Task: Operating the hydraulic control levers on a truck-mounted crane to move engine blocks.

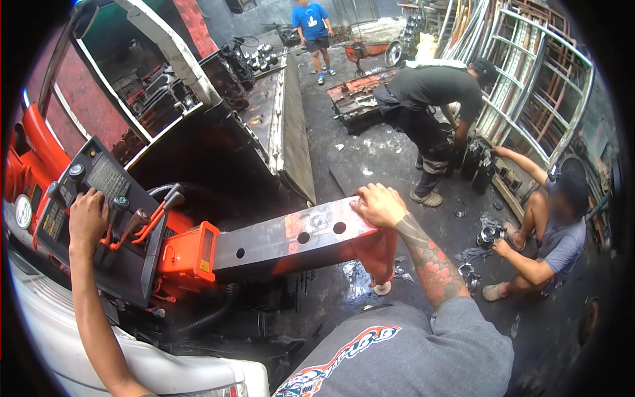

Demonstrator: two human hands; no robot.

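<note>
My left hand (89, 215) is closed on one of the levers at the black control panel (106, 173) of an orange machine, with more knobbed levers beside it. My tattooed right arm reaches to a long steel beam (278, 235) with round holes and an orange end; my right hand (376, 204) grips its far upper edge, fingers bent over it. An orange housing (188, 255) joins the beam near the panel. Below are my grey shirt and white bodywork (99, 344) at lower left.
A co-worker (430, 92) bends over dark metal parts at right; another (552, 245) sits on the floor holding a shiny round part. A person in blue (311, 23) stands at the back. Engine blocks (360, 92), a dark truck bed (291, 132) and leaning ladders (536, 79) surround them.
</note>
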